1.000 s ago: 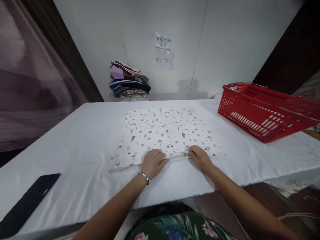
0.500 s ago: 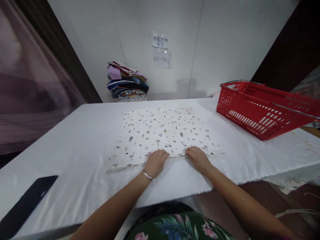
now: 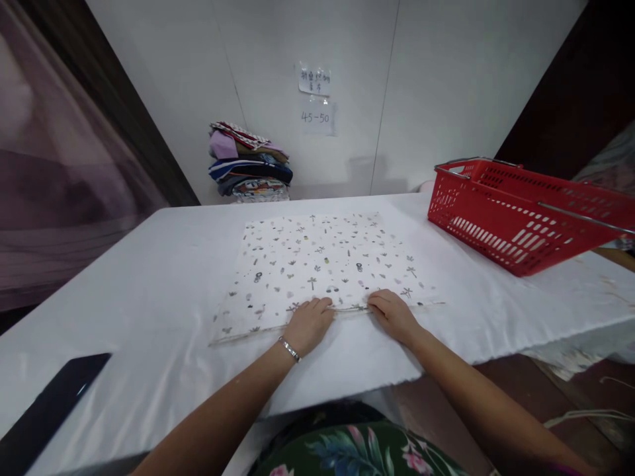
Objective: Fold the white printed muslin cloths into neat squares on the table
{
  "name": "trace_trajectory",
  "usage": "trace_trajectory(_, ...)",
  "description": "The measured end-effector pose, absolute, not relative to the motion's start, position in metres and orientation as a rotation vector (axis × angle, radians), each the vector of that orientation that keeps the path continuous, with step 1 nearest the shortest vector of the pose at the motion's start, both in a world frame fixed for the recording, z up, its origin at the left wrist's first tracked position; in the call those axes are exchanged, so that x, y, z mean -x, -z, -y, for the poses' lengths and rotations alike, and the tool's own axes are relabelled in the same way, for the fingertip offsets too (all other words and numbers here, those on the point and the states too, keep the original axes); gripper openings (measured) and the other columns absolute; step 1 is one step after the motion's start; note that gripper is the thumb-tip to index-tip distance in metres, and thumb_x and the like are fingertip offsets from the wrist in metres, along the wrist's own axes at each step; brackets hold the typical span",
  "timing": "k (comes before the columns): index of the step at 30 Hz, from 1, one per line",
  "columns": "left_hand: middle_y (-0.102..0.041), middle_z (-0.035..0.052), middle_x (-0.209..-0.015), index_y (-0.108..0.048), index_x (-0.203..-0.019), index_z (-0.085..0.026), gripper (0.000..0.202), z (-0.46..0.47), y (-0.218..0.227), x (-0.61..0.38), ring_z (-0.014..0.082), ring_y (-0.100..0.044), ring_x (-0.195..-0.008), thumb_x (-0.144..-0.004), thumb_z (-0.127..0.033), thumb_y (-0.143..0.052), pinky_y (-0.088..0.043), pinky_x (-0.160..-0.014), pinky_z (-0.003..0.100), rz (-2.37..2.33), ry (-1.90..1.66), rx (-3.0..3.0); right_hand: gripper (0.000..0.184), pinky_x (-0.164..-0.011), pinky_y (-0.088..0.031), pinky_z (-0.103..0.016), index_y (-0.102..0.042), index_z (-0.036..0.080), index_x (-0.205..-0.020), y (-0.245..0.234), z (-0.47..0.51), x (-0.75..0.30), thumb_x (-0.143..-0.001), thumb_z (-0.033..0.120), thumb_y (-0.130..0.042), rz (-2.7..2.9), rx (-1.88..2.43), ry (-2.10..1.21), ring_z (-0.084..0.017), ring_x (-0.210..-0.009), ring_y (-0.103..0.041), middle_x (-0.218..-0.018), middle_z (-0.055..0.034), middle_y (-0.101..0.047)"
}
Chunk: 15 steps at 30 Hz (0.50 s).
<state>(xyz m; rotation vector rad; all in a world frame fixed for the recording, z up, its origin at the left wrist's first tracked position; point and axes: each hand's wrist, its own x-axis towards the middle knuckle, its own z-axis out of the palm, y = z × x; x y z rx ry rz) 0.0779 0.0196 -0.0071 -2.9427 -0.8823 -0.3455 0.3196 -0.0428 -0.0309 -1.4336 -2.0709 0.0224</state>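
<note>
A white cloth [image 3: 302, 264] printed with small palm trees, flamingos and leaves lies flat on the white-covered table. Its near edge shows more than one layer, so it looks folded. My left hand [image 3: 309, 324], with a bracelet at the wrist, grips that edge near its middle. A short way to the right, my right hand [image 3: 393, 316] holds the same edge between curled fingers. The thumbs and the undersides of both hands are hidden.
A red plastic basket [image 3: 496, 225] with metal handles stands at the right. Folded fabrics [image 3: 251, 164] are stacked against the back wall. A dark flat object [image 3: 54, 403] lies at the near left. Two paper notes [image 3: 317, 118] hang on the wall.
The view has shifted slightly. Both hands stay on the near edge of the cloth, and the edge between them looks slightly raised or bunched.
</note>
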Motion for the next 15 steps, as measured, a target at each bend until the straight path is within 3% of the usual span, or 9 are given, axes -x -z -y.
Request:
trace_trajectory(7, -0.058, 0.0043, -0.083, -0.054, -0.082, -0.018, 0.019, -0.0274, 0.0046, -0.0833, 0.0163, -0.053, -0.078, -0.088, -0.022, -0.037, -0.042, -0.068, 0.03, 1.066, 0.454, 2.955, 0.023, -0.081, -0.043, -0.038, -0.058, 0.018, -0.101, 0.0292, 0.0447, -0.32, -0.084, 0.032, -0.052, 2.147, 1.436, 0.011, -0.023, -0.096, -0.052, -0.102, -0.0096, -0.06)
trace_trajectory(15, -0.06, 0.0039, -0.077, -0.054, -0.078, -0.017, 0.021, -0.0278, 0.0075, -0.084, 0.0163, -0.054, -0.071, -0.088, -0.022, -0.037, -0.041, -0.063, 0.03, 1.09, 0.484, 2.908, 0.02, -0.078, -0.045, -0.037, -0.061, 0.02, -0.098, 0.0268, 0.0384, -0.3193, -0.089, 0.022, -0.043, 2.027, 1.44, -0.031, -0.02, -0.091, -0.053, -0.097, -0.0083, -0.061)
